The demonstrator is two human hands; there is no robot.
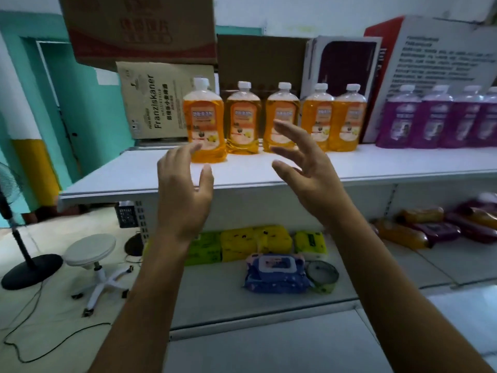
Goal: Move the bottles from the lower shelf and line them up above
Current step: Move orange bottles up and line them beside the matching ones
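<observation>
Both hands up and empty: my left hand (pixel 183 189) and right hand (pixel 304 168) hover over the upper shelf (pixel 113 181) front edge, fingers spread, loosely bent, holding nothing. Bare white shelf shows between them. Beyond, five orange bottles (pixel 242 119) stand upright in a row, caps up, then at least four purple bottles (pixel 430 119) rightward. Down on the lower shelf (pixel 443 262), right side, several bottles (pixel 403 232) lie on their sides; I can't count them.

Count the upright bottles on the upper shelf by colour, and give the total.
Orange bottles: 5
Purple bottles: 4, the last cut off by the frame edge
Total: 9
</observation>
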